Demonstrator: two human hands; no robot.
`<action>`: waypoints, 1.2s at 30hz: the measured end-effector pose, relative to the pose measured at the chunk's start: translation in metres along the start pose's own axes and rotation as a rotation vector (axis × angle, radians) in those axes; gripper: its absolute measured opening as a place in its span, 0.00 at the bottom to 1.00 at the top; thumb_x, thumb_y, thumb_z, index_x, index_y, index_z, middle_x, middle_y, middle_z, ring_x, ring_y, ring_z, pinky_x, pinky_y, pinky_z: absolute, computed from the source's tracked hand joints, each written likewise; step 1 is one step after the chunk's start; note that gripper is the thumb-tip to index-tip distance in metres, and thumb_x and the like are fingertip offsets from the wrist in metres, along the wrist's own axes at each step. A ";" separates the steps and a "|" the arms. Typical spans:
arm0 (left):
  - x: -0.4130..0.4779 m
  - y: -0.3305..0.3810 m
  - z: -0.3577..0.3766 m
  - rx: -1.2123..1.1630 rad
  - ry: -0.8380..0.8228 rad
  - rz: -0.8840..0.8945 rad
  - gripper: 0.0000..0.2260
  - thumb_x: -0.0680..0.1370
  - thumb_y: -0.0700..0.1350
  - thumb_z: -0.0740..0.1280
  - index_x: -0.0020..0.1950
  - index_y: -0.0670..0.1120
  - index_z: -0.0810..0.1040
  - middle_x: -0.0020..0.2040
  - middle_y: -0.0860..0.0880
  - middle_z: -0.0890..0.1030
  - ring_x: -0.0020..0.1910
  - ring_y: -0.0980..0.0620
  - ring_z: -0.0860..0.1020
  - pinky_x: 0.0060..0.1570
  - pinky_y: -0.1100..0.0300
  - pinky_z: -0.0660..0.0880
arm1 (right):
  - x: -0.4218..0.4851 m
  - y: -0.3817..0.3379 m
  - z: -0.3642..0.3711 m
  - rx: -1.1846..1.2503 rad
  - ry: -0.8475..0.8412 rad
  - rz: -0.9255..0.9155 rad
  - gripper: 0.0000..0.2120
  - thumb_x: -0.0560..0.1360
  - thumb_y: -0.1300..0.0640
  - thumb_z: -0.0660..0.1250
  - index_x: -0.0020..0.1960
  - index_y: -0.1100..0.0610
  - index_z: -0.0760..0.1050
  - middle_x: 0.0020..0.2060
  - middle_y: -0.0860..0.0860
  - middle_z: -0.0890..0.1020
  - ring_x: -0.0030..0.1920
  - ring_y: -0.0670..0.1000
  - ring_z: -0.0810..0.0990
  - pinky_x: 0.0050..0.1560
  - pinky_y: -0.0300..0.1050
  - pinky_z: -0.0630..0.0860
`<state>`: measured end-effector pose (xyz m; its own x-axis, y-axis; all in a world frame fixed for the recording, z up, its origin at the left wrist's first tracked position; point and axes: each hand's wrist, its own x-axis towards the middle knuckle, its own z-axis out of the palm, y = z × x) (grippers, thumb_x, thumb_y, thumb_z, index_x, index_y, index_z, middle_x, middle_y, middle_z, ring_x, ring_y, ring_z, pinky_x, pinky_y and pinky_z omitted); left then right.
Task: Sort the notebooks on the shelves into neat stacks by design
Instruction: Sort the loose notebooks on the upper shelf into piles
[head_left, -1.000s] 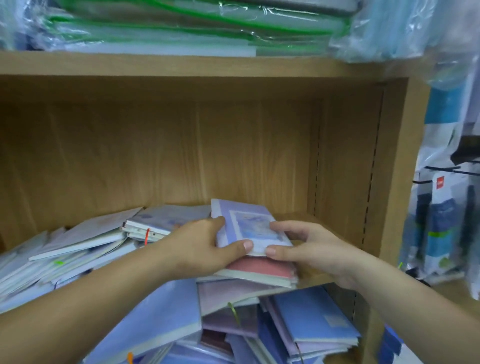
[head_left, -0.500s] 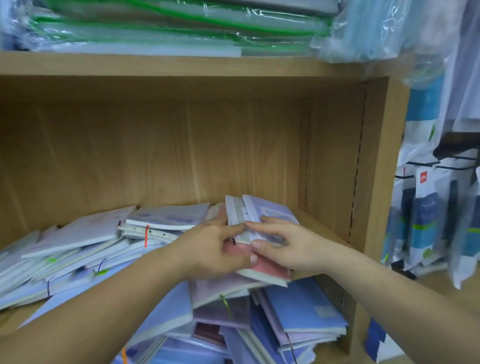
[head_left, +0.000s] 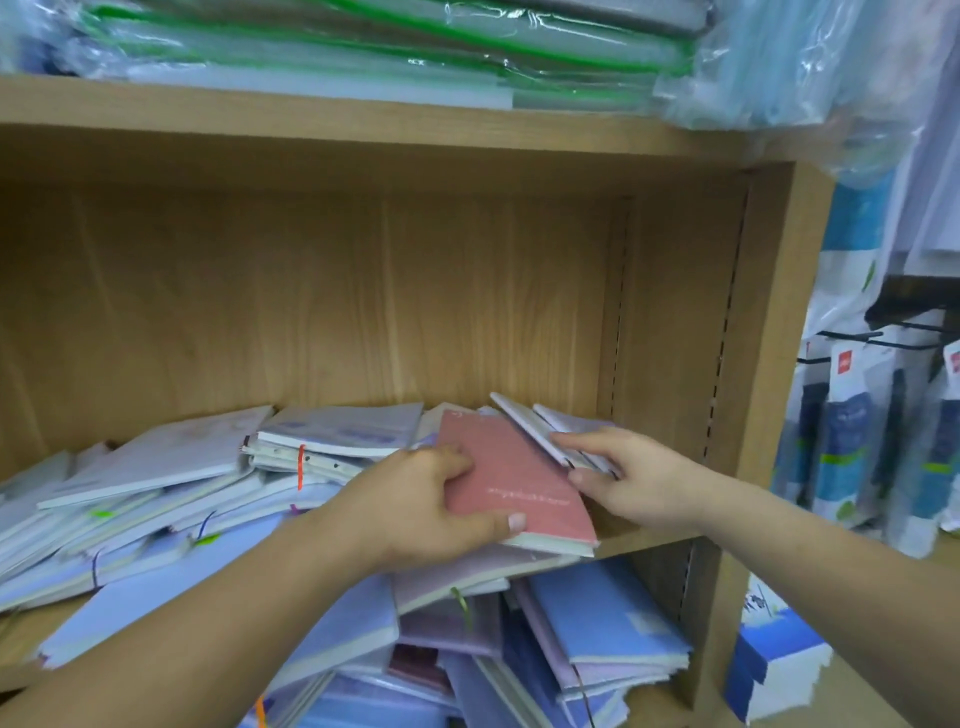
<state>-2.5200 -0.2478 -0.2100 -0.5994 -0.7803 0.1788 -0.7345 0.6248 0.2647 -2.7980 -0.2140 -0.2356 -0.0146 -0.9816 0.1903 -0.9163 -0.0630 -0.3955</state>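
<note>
A pink notebook (head_left: 511, 475) lies on top of a small pile at the right end of the wooden shelf (head_left: 644, 540). My left hand (head_left: 431, 506) grips its near left edge, thumb on the cover. Just right of it, my right hand (head_left: 631, 478) holds two lilac notebooks (head_left: 540, 428) tilted up on edge against the pink one. A loose heap of white and lilac notebooks (head_left: 171, 483) spreads across the left of the shelf. More blue and lilac notebooks (head_left: 597, 629) are piled on the shelf below.
The shelf's right side wall (head_left: 670, 322) stands close to my right hand. Plastic-wrapped green and blue folders (head_left: 395, 47) fill the shelf above. Packaged stationery (head_left: 852, 441) hangs on hooks at the far right. A blue and white box (head_left: 774, 665) sits low on the right.
My right hand has lifted the lilac notebooks off the pile and tipped them to the right, baring the pink cover. My left hand has slid down onto the pink notebook.
</note>
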 end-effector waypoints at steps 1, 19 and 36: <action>-0.001 0.000 0.000 0.010 -0.007 0.010 0.41 0.67 0.78 0.65 0.71 0.52 0.74 0.71 0.54 0.75 0.70 0.53 0.73 0.69 0.56 0.70 | 0.003 -0.011 0.000 0.050 -0.012 -0.032 0.22 0.81 0.39 0.62 0.74 0.38 0.69 0.73 0.37 0.69 0.75 0.41 0.65 0.76 0.45 0.62; -0.028 0.007 -0.003 0.002 0.139 -0.128 0.20 0.78 0.65 0.63 0.65 0.57 0.79 0.56 0.48 0.77 0.60 0.46 0.77 0.62 0.55 0.73 | -0.045 -0.075 0.003 0.187 -0.062 0.354 0.11 0.79 0.36 0.62 0.56 0.41 0.72 0.43 0.52 0.83 0.39 0.55 0.84 0.33 0.46 0.79; -0.069 0.037 -0.029 -1.160 0.493 -0.175 0.10 0.84 0.38 0.61 0.58 0.46 0.82 0.38 0.44 0.83 0.28 0.50 0.76 0.28 0.59 0.73 | -0.084 -0.106 -0.013 1.053 0.140 0.266 0.17 0.76 0.64 0.73 0.64 0.60 0.78 0.52 0.57 0.87 0.47 0.53 0.86 0.45 0.44 0.81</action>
<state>-2.4967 -0.1721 -0.1850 -0.1584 -0.9329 0.3233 0.0658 0.3167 0.9462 -2.7051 -0.1228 -0.1981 -0.2681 -0.9616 0.0589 -0.0767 -0.0396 -0.9963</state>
